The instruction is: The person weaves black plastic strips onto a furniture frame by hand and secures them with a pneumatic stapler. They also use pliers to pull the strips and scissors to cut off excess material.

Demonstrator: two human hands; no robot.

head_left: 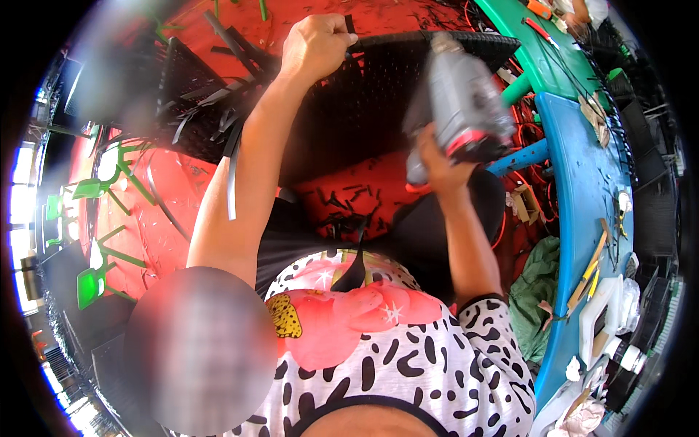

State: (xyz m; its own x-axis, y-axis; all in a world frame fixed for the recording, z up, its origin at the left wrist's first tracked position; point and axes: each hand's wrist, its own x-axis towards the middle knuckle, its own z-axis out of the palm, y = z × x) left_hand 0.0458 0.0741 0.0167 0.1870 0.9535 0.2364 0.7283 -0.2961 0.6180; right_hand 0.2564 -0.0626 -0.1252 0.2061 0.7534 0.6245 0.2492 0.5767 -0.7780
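a: hands first. where is each one?

b: the left hand (314,45) is a closed fist at the top rim of a black woven panel (378,102), its grip shut on a black strip (350,25) that sticks up past the knuckles. the right hand (437,162) has its grip wrapped round the handle of a grey power tool (460,105), held just over the panel's right part. the tool is blurred, so i cannot tell its exact kind.

a: and the panel itself?

b: it stands in front of the person, between the two arms, above a red floor (349,193) littered with short black offcuts (342,207).

a: anything to the side?

b: a blue tabletop (582,175) runs down the right, carrying hand tools too small to name, with a green tabletop (539,51) beyond it. green chairs (98,189) stand well apart on the left.
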